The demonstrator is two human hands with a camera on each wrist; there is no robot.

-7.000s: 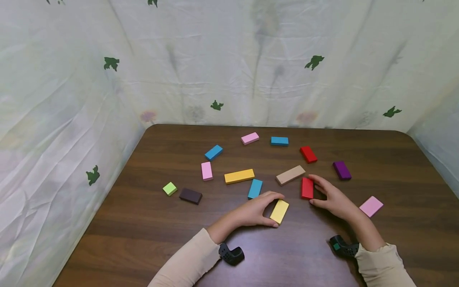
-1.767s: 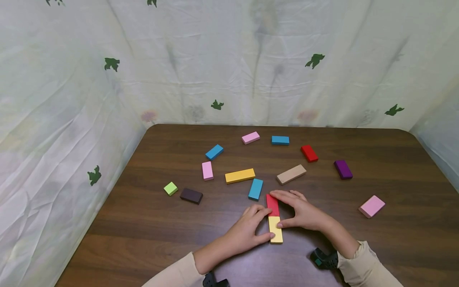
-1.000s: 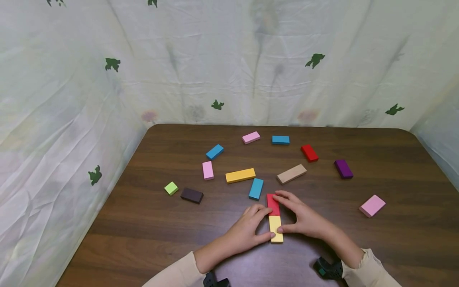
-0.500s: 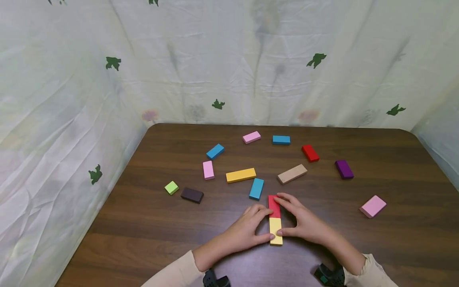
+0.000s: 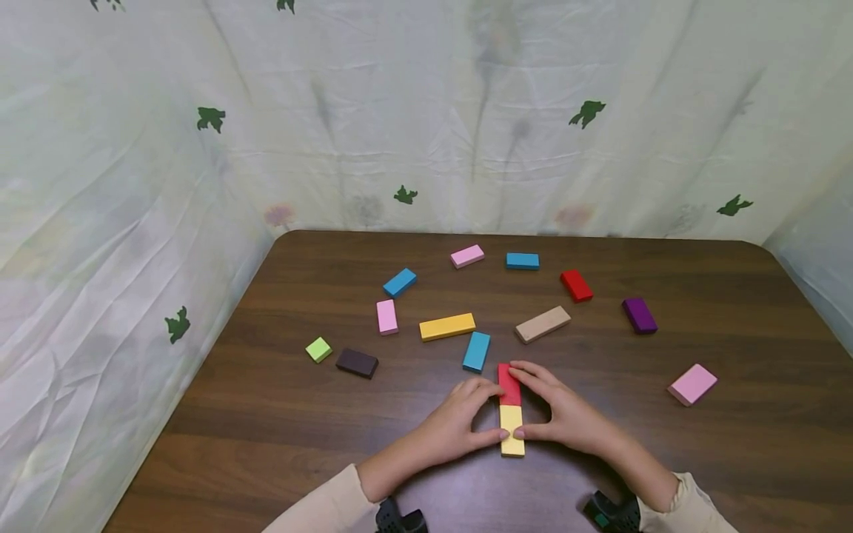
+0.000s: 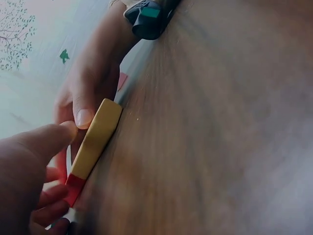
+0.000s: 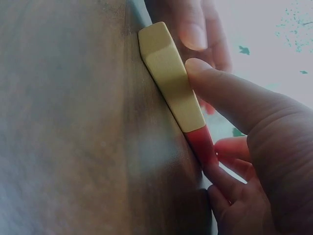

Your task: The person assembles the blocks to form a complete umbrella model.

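In the head view a red block [image 5: 509, 385] and a pale yellow block [image 5: 511, 416] lie end to end in a line on the table, the red one farther away. From the left side my left hand [image 5: 443, 426] touches them, thumb on the yellow block and fingertips at the red one. Opposite it my right hand [image 5: 576, 414] does the same, its thumb facing the left thumb. Seen from the right wrist, the join between yellow block [image 7: 171, 73] and red block [image 7: 199, 143] looks tight. Neither hand wraps round a block.
Beyond the hands lie a blue block [image 5: 476, 352], an orange-yellow block [image 5: 447, 326] and a tan block [image 5: 543, 324]. A dark block [image 5: 357, 363] and a green block [image 5: 318, 349] lie left, a pink block [image 5: 692, 385] right. Several more blocks are farther back.
Over seven seconds the red block came left and nearer to meet the yellow one, which has turned into line. Both hands shifted with them. In the last second they barely moved.
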